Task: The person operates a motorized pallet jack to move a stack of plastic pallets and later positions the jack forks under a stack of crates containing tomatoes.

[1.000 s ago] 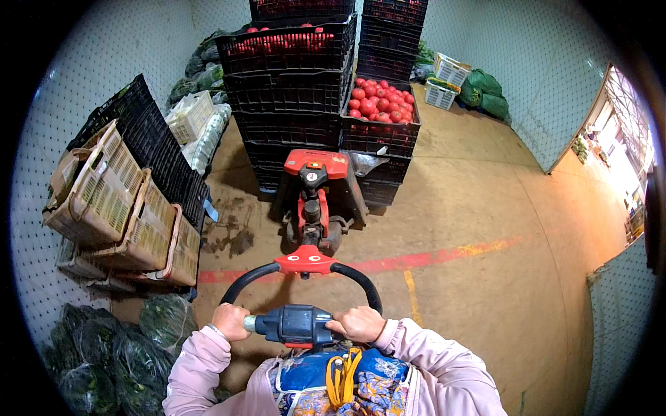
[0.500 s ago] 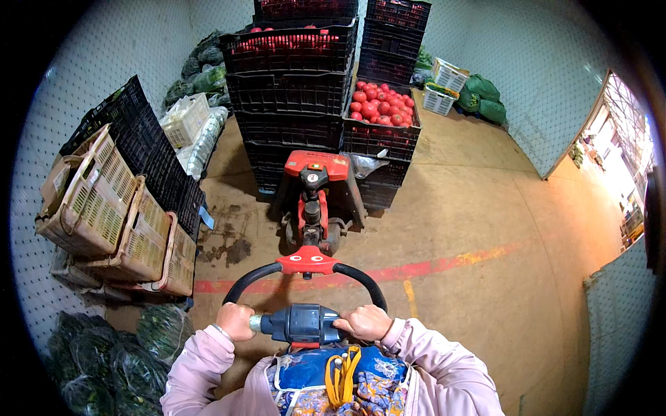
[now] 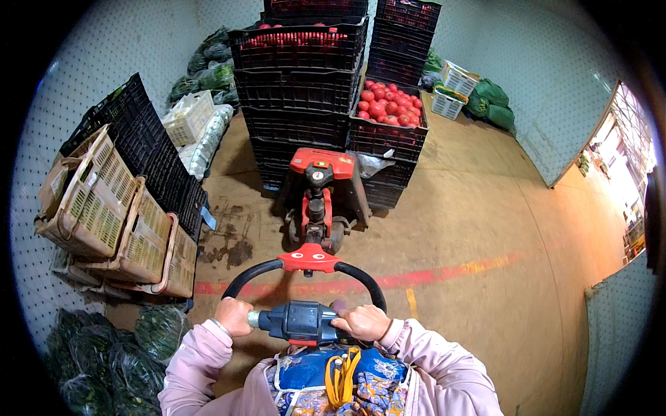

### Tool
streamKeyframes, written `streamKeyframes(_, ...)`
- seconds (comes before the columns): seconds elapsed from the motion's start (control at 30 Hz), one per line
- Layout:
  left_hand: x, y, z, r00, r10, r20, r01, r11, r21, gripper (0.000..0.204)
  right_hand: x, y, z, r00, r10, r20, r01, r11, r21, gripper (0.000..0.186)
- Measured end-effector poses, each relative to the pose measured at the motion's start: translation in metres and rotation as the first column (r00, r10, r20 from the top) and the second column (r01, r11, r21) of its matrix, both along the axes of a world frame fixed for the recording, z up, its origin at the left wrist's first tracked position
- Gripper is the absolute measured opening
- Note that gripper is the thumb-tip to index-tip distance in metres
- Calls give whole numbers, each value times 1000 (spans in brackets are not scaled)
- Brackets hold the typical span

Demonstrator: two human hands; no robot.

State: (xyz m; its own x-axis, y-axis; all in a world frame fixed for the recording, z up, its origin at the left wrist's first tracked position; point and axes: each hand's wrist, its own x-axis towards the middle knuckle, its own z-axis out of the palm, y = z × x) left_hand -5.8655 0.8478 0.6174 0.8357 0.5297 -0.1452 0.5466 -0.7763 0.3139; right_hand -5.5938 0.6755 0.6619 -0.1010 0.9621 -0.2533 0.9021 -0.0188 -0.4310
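Observation:
Both of my hands are on the handle of a red pallet jack [image 3: 322, 163]. My left hand [image 3: 234, 317] is wrapped round the left side of the handle, beside the dark blue-grey control head [image 3: 300, 322]. My right hand [image 3: 365, 323] closes round the right side, its thumb lying against the control head. A black curved loop [image 3: 239, 279] rises in front, joined by a red piece with two white eye shapes [image 3: 308, 258]. Ahead of the jack's body stand tall stacked black crates [image 3: 298, 90]; its forks are hidden. Red tomatoes [image 3: 388, 104] fill an open crate at the right.
Dirty cream crates [image 3: 142, 239] and a tall black crate stack [image 3: 149, 149] stand to my left. Bagged green vegetables [image 3: 104, 353] lie at the lower left. White crates [image 3: 454, 90] and green sacks [image 3: 491, 104] sit far right. A doorway [image 3: 614, 166] opens at the right.
The stacked crates and the pallet jack's body have shifted slightly right in view. A small purple shape now shows beside the control head. Both hands keep their hold.

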Motion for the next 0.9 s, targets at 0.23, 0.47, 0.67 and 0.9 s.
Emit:
streamKeyframes(0.23, 14, 22, 1, 999, 23, -24, -25, 998, -51, 12, 14, 24, 3, 1000, -2, -30, 2, 1000, -7, 49)
streamKeyframes(0.47, 29, 39, 4, 999, -15, -31, 16, 999, 48, 25, 30, 38, -1, 1000, 9, -7, -8, 1000, 25, 51)
streamKeyframes(0.67, 38, 56, 5, 999, -33, -1, 33, 999, 28, 23, 40, 54, -7, 1000, 12, -15, -11, 996, 87, 51)
streamKeyframes(0.9, 51, 75, 9, 1000, 2, 5, -2, 1000, 4, 14, 53, 77, -3, 1000, 14, -23, -13, 998, 57, 51)
